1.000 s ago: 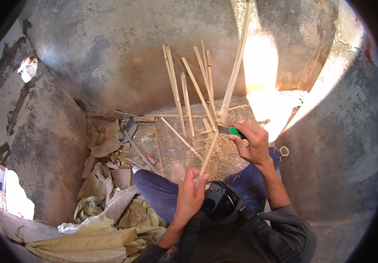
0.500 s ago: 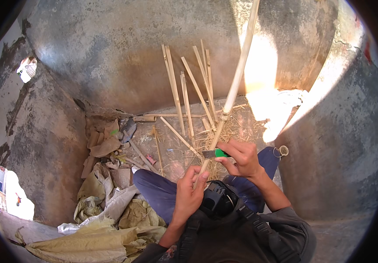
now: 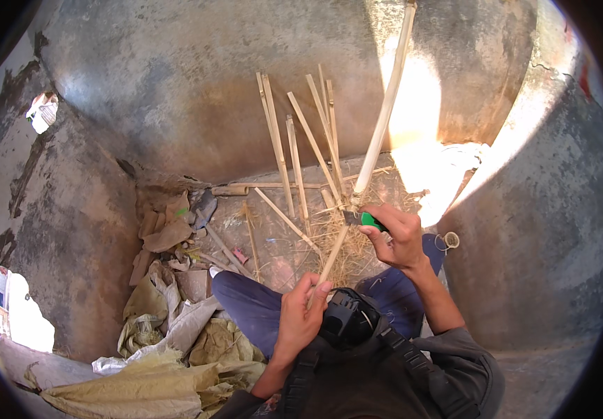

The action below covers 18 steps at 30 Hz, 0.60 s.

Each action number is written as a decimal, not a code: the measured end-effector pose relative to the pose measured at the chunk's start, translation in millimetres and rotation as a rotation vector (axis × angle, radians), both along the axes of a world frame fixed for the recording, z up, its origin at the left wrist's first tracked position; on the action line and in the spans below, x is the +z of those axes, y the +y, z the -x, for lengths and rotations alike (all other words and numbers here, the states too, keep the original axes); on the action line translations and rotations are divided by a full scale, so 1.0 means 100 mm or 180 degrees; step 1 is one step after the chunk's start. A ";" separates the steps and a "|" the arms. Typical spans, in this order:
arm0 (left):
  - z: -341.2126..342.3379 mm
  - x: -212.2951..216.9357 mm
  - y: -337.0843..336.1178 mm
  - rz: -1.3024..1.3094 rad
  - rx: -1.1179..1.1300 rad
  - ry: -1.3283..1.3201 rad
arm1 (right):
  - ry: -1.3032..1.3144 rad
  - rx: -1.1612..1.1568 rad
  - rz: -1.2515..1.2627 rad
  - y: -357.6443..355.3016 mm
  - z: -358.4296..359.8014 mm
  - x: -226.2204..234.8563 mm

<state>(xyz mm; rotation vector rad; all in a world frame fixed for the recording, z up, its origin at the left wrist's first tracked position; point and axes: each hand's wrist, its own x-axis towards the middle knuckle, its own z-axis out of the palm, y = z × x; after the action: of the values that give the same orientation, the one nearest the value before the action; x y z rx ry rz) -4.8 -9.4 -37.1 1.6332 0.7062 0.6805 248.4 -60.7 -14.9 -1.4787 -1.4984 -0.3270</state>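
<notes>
A long pale bamboo stick (image 3: pixel 384 117) runs from my lap up toward the top of the view. My left hand (image 3: pixel 303 313) grips its lower end near my knee. My right hand (image 3: pixel 398 236) is closed on a green-handled knife (image 3: pixel 367 220), its blade against the stick about a third of the way up. Thin shavings and dry fibres (image 3: pixel 336 237) lie on the ground under the cut.
Several split bamboo sticks (image 3: pixel 294 150) lean against the grey concrete wall (image 3: pixel 197 91) ahead. Crumpled sacks and cloth (image 3: pixel 169 328) are piled at my left. A small roll of cord (image 3: pixel 449 241) lies by my right knee. Strong sunlight falls on the wall at right.
My right hand with the knife has slid down the stick toward me, from higher up to nearer my left hand. The stick has tilted slightly more upright.
</notes>
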 end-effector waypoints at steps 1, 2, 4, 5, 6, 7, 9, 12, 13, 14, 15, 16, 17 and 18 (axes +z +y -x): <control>0.00 0.01 -0.01 -0.0041 0.0004 0.0020 | -0.0084 -0.0045 -0.0064 0.01 -0.01 0.00; -0.01 0.02 -0.02 -0.0083 0.0009 0.0040 | -0.0168 -0.0090 -0.0127 0.02 -0.04 0.00; -0.01 0.04 -0.03 -0.0151 0.0016 0.0077 | -0.0293 -0.0163 -0.0156 0.03 -0.06 0.03; -0.01 0.05 -0.02 -0.0180 0.0021 0.0091 | -0.0336 -0.0189 -0.0122 0.03 -0.06 0.07; -0.01 0.05 -0.02 -0.0209 0.0024 0.0104 | -0.0380 -0.0216 -0.0088 0.03 -0.05 0.09; -0.01 0.05 -0.01 -0.0207 0.0030 0.0098 | -0.0347 -0.0229 -0.0127 0.04 -0.03 0.09; 0.00 0.04 0.00 -0.0209 0.0047 0.0081 | -0.0286 -0.0250 -0.0211 0.07 0.00 0.07; 0.01 0.04 0.03 -0.0128 0.0006 0.0091 | -0.0388 -0.0486 -0.0118 0.04 0.06 0.09; 0.01 0.04 0.04 -0.0089 -0.0030 0.0062 | -0.0258 -0.0463 -0.0213 0.06 0.07 0.09; 0.02 0.05 0.05 -0.0050 -0.0066 0.0034 | -0.0127 -0.0440 -0.0307 0.08 0.08 0.08; 0.02 0.05 0.06 -0.0004 -0.0112 0.0005 | 0.0002 -0.0426 -0.0394 0.08 0.08 0.08; 0.02 0.06 0.05 0.0032 -0.0133 0.0004 | 0.0057 -0.0444 -0.0431 0.09 0.04 0.08; 0.02 0.08 0.04 0.0067 -0.0153 0.0004 | 0.0112 -0.0462 -0.0469 0.10 -0.02 0.09; 0.03 0.10 0.04 0.0094 -0.0168 0.0006 | 0.0171 -0.0475 -0.0515 0.10 -0.05 0.09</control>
<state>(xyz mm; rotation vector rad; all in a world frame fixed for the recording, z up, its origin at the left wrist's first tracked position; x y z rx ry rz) -7.3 -5.9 -27.5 1.6200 0.6693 0.6277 253.6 -50.2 -5.9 -1.4608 -1.2913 -0.4829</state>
